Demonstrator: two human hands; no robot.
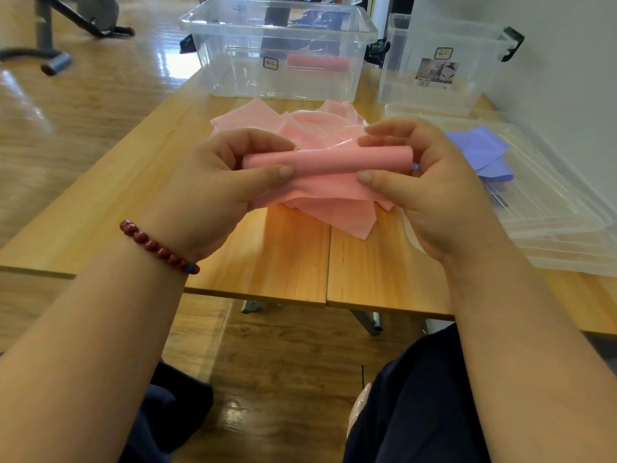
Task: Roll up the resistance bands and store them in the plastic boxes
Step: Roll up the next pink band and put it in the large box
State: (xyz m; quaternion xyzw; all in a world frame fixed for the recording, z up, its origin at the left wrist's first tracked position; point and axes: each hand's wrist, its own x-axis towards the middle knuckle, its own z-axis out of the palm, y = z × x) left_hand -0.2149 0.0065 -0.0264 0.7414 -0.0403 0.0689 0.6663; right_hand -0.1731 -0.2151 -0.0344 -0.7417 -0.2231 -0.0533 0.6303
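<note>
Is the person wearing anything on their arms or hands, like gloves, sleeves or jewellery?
No gloves, and no sleeves in view: both forearms are bare. At the wrist of the left hand sits a bracelet of round dark red beads with one blue bead. The right hand and its wrist wear nothing, and no rings show on either hand.

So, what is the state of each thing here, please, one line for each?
Held pink band: partly rolled, tail loose.
Left hand: grips the roll's left end.
Right hand: grips the roll's right end.
Pink pile: unrolled, loose on the table.
Large box: open, one rolled pink band inside.
Small box: open, lid off.
Lids: stacked flat.
Purple band: unrolled, on the lids.
</note>
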